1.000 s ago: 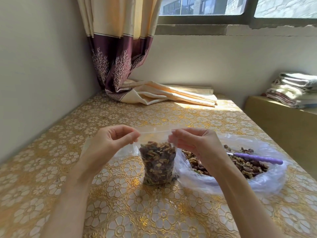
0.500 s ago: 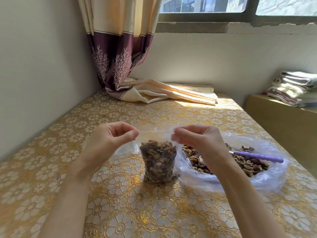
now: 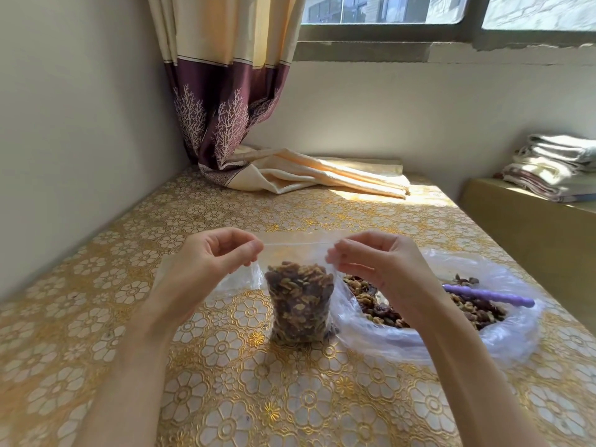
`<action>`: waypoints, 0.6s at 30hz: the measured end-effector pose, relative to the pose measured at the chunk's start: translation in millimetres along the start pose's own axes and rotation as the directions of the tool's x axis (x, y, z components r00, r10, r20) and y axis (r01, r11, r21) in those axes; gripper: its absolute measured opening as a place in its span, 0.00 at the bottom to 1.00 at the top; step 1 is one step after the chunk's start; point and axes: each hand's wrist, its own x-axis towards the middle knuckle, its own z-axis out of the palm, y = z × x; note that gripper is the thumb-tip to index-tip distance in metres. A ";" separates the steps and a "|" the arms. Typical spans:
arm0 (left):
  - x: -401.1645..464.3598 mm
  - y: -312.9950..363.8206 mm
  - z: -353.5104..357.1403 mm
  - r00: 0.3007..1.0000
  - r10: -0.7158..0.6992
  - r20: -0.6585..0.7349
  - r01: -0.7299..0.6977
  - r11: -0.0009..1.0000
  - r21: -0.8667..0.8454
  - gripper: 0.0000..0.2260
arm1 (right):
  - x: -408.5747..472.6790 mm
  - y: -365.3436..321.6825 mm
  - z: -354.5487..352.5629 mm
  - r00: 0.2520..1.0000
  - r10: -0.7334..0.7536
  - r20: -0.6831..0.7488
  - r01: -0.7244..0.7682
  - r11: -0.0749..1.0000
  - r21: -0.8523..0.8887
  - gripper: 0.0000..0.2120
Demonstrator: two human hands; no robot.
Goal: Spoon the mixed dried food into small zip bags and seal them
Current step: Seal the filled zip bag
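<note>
A small zip bag [image 3: 300,304] stands upright on the worktop [image 3: 225,398], filled most of the way with mixed dried food. The left hand [image 3: 213,262] pinches the bag's top strip at its left end and the right hand [image 3: 374,262] pinches it at the right end, the strip stretched straight between them. Just right of the zip bag, touching it, lies a big open plastic bag [image 3: 451,343] of the same food, with a purple spoon [image 3: 490,296] resting in it. Beyond the zip bag, a curtain [image 3: 225,101] hangs down and trails onto the worktop's far edge.
</note>
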 end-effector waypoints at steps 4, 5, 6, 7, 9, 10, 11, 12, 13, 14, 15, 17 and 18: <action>-1.5 1.6 0.3 1.000 0.020 -0.002 -0.020 1.000 0.005 0.09 | -0.5 0.8 2.3 0.999 -0.047 -0.015 0.046 0.998 -0.039 0.01; -1.8 2.2 0.2 1.000 0.024 -0.002 -0.024 1.000 0.012 0.09 | -0.5 1.6 3.0 0.997 -0.072 -0.020 0.070 0.995 -0.076 0.03; -2.1 2.7 0.3 1.000 0.026 0.001 -0.026 0.999 0.018 0.10 | -0.3 2.2 4.3 0.995 -0.093 -0.026 0.090 0.990 -0.112 0.05; -2.3 3.1 0.5 1.000 0.027 0.005 -0.027 0.999 0.025 0.10 | -0.1 3.3 5.0 0.993 -0.115 -0.030 0.109 0.984 -0.143 0.06; -2.6 3.3 1.3 1.000 0.030 0.004 -0.030 0.999 0.041 0.10 | 0.5 4.8 6.7 0.988 -0.147 -0.042 0.137 0.972 -0.191 0.07; -2.8 3.1 1.9 0.999 0.034 0.000 -0.034 0.998 0.045 0.10 | 0.7 5.4 7.5 0.986 -0.157 -0.048 0.144 0.968 -0.204 0.07; -3.1 2.8 2.4 0.999 0.039 -0.003 -0.039 0.998 0.048 0.10 | 1.0 6.1 7.5 0.985 -0.165 -0.051 0.151 0.966 -0.211 0.06; -3.3 2.8 2.8 0.999 0.043 -0.002 -0.043 0.998 0.049 0.10 | 1.3 6.3 7.6 0.984 -0.170 -0.048 0.156 0.964 -0.217 0.06; -3.4 2.8 3.3 0.999 0.044 0.005 -0.044 0.998 0.051 0.10 | 1.7 6.7 7.6 0.985 -0.170 -0.036 0.158 0.961 -0.225 0.06; -3.6 2.8 3.9 0.999 0.044 0.016 -0.045 0.998 0.054 0.10 | 1.8 6.7 7.7 0.985 -0.169 -0.018 0.160 0.959 -0.235 0.05; -3.6 3.0 4.5 0.999 0.046 0.027 -0.048 0.997 0.059 0.09 | 1.9 6.7 7.9 0.985 -0.170 -0.003 0.164 0.955 -0.246 0.05; -3.1 2.8 5.6 0.998 0.055 0.035 -0.057 0.995 0.077 0.05 | 2.1 6.7 7.6 0.984 -0.175 0.012 0.172 0.949 -0.263 0.04; -2.9 2.8 5.7 0.998 0.056 0.034 -0.059 0.995 0.085 0.04 | 2.1 6.5 7.5 0.984 -0.176 0.019 0.175 0.948 -0.266 0.04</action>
